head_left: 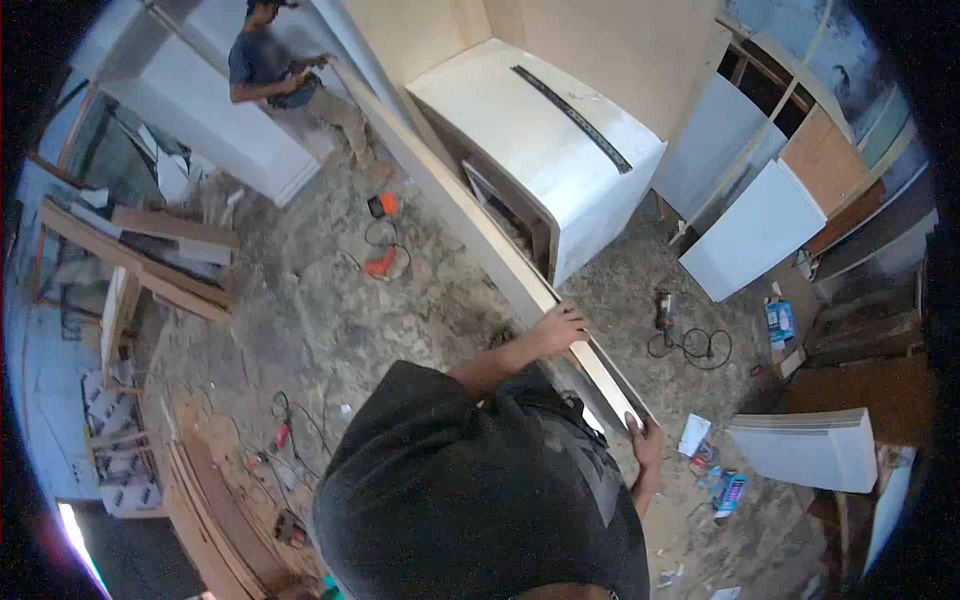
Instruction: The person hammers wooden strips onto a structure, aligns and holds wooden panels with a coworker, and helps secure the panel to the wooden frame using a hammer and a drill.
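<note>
A long, narrow wooden board (pixel 465 225) runs diagonally from the far upper left to just in front of my body. My left hand (pixel 560 332) is closed over its upper edge, fingers wrapped round it. Close to the near end, my right hand (pixel 645 440) grips the same board, thumb on the top side. Beside the board stands a large white cabinet-like box (pixel 560 130) with a dark ruler-like strip (pixel 575 118) lying on top. At the board's far end another person (pixel 285 85) stands with a hand by it and a yellow tool in the other.
An orange corded power tool (pixel 380 263) lies on the concrete floor to the left. Another corded tool (pixel 665 310) lies to the right, its cable looped. White panels (pixel 755 230) lean at the right, above stacked white boards (pixel 805 450). Wooden planks (pixel 140 265) are piled at left.
</note>
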{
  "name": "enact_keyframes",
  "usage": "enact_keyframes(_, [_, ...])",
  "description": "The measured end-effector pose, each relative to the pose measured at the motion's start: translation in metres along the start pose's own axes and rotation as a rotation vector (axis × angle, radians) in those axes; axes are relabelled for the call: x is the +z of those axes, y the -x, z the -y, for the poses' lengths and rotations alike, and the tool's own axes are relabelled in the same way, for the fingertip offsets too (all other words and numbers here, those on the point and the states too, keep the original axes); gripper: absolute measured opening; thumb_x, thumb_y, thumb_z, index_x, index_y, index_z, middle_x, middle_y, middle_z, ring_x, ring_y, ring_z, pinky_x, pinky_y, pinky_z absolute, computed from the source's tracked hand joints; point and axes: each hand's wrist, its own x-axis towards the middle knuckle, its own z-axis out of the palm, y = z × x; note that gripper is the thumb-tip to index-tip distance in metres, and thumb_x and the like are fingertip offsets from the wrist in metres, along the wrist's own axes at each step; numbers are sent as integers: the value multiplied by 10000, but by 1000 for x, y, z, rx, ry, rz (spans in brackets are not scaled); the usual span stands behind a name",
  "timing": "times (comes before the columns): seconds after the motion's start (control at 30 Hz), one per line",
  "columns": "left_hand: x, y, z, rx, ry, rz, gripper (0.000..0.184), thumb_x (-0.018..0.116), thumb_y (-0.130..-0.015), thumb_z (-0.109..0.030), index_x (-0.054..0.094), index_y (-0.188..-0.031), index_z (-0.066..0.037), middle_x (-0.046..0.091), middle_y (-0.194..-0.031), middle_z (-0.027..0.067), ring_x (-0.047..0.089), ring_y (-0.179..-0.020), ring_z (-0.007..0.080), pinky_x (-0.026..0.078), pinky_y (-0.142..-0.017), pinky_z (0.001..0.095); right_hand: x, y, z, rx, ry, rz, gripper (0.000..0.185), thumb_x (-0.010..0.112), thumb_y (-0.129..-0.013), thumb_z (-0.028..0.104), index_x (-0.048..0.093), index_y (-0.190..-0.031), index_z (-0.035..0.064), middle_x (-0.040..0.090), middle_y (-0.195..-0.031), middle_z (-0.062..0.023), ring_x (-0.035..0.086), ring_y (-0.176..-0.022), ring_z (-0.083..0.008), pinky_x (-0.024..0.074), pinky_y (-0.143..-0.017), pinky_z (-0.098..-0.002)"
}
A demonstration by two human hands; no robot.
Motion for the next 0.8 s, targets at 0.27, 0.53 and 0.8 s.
enact_keyframes(0.27, [-18,-10,-5,-18,29,-1,592,585,-495,-637,634,-864,-177,541,-946,-28,468,-979,159,306,-895,382,-4,8,18,-77,96,-110,520,740,-649,345,573,-974,-26,609,-889,-189,592,-847,-258,444,-744,-336])
enact_keyframes(0.53, [-2,-16,-1,-22,71,-83,625,561,-456,-687,639,-792,-165,538,-837,-29,481,-898,163,310,-877,351,-4,-3,-5,-239,270,-118,486,704,-673,286,560,-1045,8,603,-916,-201,579,-868,-334,442,-760,-367])
enact_keyframes(0.8, [4,-23,2,-52,136,-14,649,555,-466,-694,636,-836,-168,544,-884,-12,475,-950,185,290,-909,376,-4,-3,1,-147,236,-89,463,692,-700,203,536,-1094,15,588,-976,-209,552,-956,-314,426,-804,-355])
